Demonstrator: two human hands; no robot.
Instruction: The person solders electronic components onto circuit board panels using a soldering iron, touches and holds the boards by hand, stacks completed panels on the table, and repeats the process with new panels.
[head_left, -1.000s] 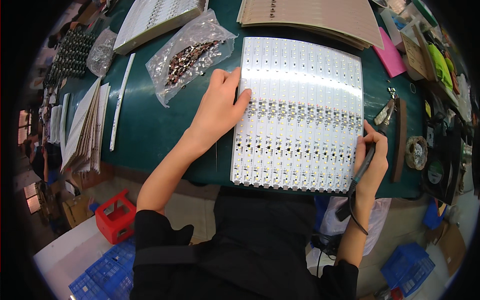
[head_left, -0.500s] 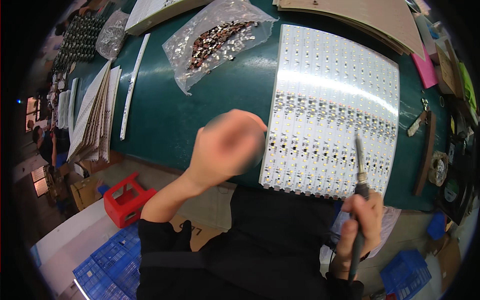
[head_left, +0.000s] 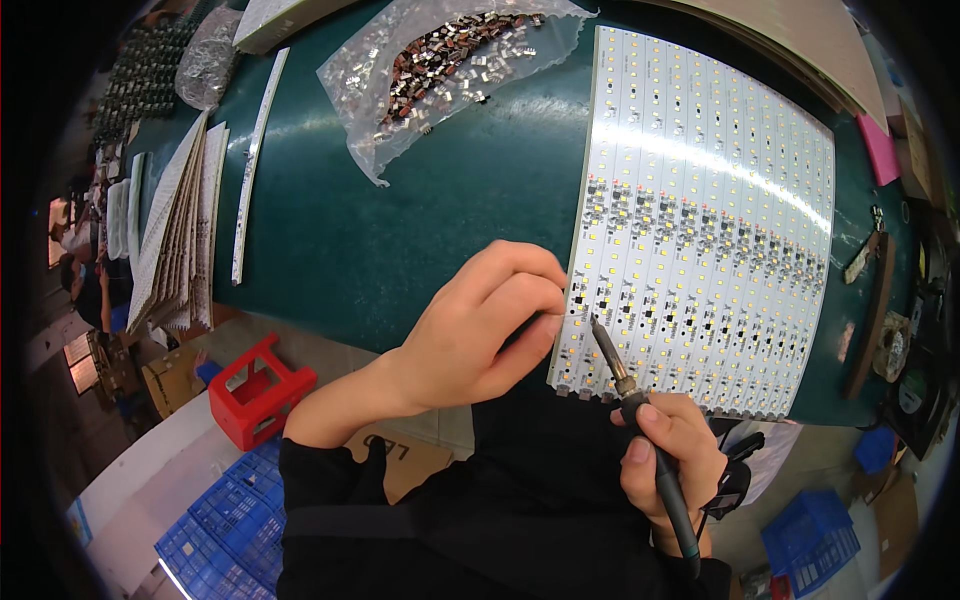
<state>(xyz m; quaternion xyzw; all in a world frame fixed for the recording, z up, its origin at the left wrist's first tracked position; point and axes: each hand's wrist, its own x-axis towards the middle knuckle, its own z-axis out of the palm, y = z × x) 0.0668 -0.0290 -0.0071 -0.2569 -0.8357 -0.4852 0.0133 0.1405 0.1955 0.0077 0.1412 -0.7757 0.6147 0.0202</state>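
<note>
the white rectangular sheet of led strips [head_left: 705,230] lies at the right on the dark green worktop [head_left: 450,200], its strips running near to far. the left hand [head_left: 485,325], fingers curled, is nearer its left edge; whether it grips, i cannot tell. the right hand [head_left: 688,455] grips the dark pen-shaped soldering iron [head_left: 670,490], its tip slanting far-left over the sheet's near left part.

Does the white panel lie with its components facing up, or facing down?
Facing up: rows of small components show across the white panel.
</note>
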